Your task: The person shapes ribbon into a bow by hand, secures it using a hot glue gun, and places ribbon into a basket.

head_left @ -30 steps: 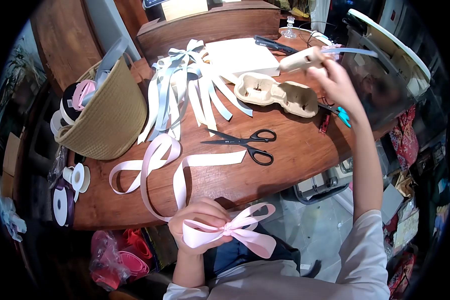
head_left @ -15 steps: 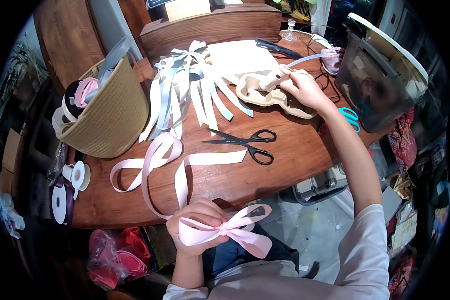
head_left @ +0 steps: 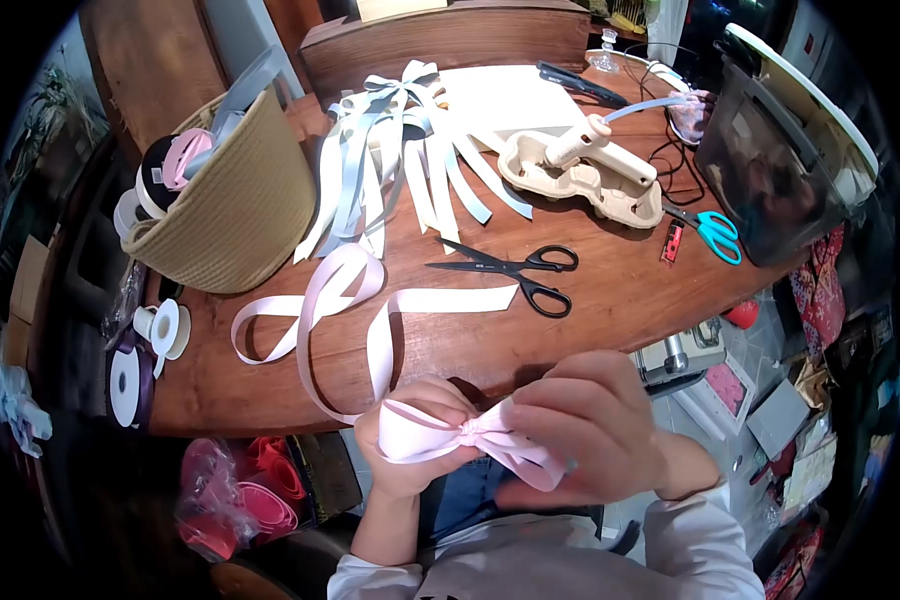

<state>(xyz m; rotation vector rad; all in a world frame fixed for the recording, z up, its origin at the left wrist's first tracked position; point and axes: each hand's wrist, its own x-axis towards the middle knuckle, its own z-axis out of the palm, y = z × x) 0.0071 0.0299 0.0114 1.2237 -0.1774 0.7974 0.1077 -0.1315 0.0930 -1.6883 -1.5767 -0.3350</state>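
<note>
The wooden surface (head_left: 620,300) is the biggest thing here, with the plastic bin (head_left: 760,150) at its right end and the woven basket (head_left: 235,215) at its left. Between them lie a white box (head_left: 515,95) and a large blue-and-white ribbon bow (head_left: 355,170). The glue gun (head_left: 620,160) rests in the cardboard tray (head_left: 630,207), to the right.

Both hands are in front of the body, close to the near edge of the surface. The left hand (head_left: 398,470) is closed in a pinch and holds the pink bow (head_left: 415,432) near its knot. The right hand (head_left: 595,430) is half open, its fingers bent around the right loops; it is blurred, so I cannot tell if it grips them.

The bow lies between the hands — its long axis goes from left to right, with the right side sloping down. The left hand is nearest to the knot, while the right hand is at the outer loops.

Loose pink ribbon (head_left: 440,300) curls beyond the left hand, near the open black scissors (head_left: 510,267). Turquoise scissors (head_left: 715,236) and a small red lighter (head_left: 672,243) lie farther right. On the black scissors there is a tiny pale marking — too small for reading.
</note>
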